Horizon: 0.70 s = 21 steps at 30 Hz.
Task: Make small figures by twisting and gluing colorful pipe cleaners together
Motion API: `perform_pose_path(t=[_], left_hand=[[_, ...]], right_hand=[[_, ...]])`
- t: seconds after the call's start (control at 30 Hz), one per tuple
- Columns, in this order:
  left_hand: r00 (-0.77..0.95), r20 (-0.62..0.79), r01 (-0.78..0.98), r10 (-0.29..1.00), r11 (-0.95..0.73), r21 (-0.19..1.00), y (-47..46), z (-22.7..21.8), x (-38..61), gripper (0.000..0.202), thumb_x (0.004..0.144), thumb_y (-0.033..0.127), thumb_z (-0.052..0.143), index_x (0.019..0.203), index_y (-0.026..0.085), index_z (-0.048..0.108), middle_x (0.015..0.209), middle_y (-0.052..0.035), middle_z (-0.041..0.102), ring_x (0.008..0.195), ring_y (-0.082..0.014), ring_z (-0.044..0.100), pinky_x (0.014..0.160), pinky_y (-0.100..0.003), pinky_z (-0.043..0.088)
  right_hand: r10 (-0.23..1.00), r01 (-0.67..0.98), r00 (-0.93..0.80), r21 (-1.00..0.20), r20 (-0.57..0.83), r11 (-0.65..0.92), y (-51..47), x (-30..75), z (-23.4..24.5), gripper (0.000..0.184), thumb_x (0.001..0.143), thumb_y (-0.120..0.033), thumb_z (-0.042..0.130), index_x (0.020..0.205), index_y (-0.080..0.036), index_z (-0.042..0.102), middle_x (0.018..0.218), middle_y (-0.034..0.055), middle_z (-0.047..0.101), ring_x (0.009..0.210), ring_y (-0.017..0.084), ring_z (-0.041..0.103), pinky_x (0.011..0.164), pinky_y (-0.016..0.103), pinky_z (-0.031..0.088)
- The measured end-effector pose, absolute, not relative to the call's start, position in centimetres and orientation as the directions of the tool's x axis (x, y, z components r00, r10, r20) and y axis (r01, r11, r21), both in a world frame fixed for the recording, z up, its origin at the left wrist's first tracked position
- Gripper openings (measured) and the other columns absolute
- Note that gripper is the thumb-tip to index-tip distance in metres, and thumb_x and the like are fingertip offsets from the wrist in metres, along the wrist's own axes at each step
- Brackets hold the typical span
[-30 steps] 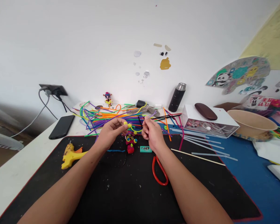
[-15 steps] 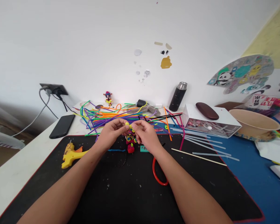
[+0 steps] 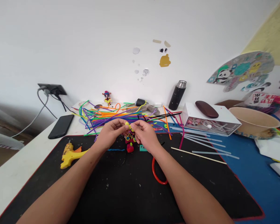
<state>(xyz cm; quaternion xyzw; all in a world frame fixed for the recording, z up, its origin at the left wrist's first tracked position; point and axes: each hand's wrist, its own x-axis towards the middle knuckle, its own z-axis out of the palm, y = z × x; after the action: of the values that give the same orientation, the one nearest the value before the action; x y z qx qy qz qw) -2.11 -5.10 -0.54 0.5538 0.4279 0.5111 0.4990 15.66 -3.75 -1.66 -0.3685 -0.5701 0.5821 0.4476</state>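
Note:
My left hand [image 3: 112, 133] and my right hand [image 3: 144, 136] meet over the black mat [image 3: 123, 199], fingertips nearly touching. Both pinch a small fuzzy yellow piece [image 3: 127, 124], apparently pipe cleaner. Just below them is a small red and yellow pipe-cleaner doll [image 3: 130, 144], partly covered by my fingers. I cannot tell whether the yellow piece is joined to it. Close by lie a blue pipe cleaner [image 3: 116, 150] and a teal item [image 3: 143, 148], half hidden by my right hand. A red loop-shaped handle [image 3: 159, 175] shows beside my right forearm.
A yellow glue gun [image 3: 71, 156] lies left of my left forearm. Behind my hands spreads a pile of coloured pipe cleaners [image 3: 107, 116]. A finished doll [image 3: 106, 97] and a black flask [image 3: 177, 95] stand by the wall. Glue sticks [image 3: 205, 140] and a wooden stick [image 3: 198, 155] lie right.
My hands keep their pinch on the yellow piece, with barely any finger movement. The whole view has shifted slightly.

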Motion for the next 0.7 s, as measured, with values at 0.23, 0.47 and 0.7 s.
perform_pose_path(t=[0.23, 0.47, 0.7], left_hand=[[0.087, 0.115, -0.156, 0.990, -0.100, 0.983, -4.92, -0.43, -2.26, 0.032, 0.076, 0.042, 0.089, 0.085, 0.016, 0.073, 0.068, -0.0011, 0.071, 0.062, -0.0142, 0.066, 0.063, -0.026, 0.054], [0.113, 0.117, -0.140, 0.987, -0.101, 0.985, -4.97, -0.48, -2.27, 0.033, 0.076, 0.042, 0.090, 0.085, 0.015, 0.073, 0.069, -0.0018, 0.072, 0.062, -0.0144, 0.066, 0.062, -0.026, 0.054], [0.114, 0.113, -0.145, 0.987, -0.096, 0.985, -4.91, -0.49, -2.18, 0.033, 0.076, 0.042, 0.090, 0.086, 0.016, 0.073, 0.069, -0.0019, 0.072, 0.063, -0.0151, 0.066, 0.063, -0.027, 0.053]], right_hand=[[0.919, -0.101, -0.370, -0.989, 0.134, 0.104, -4.19, 15.32, -1.68, 0.033, 0.090, -0.051, 0.070, 0.102, -0.023, 0.058, 0.052, -0.0102, 0.053, 0.036, 0.009, 0.044, 0.040, 0.022, 0.033], [0.926, -0.061, -0.351, -0.990, 0.139, 0.125, -3.84, 15.36, -2.20, 0.029, 0.091, -0.050, 0.068, 0.092, -0.022, 0.058, 0.053, -0.0099, 0.052, 0.035, 0.009, 0.043, 0.038, 0.022, 0.031], [0.932, -0.113, -0.354, -0.993, 0.081, 0.043, -3.88, 15.34, -1.88, 0.037, 0.084, -0.055, 0.074, 0.092, -0.022, 0.057, 0.053, -0.0097, 0.054, 0.035, 0.008, 0.043, 0.038, 0.022, 0.030]])
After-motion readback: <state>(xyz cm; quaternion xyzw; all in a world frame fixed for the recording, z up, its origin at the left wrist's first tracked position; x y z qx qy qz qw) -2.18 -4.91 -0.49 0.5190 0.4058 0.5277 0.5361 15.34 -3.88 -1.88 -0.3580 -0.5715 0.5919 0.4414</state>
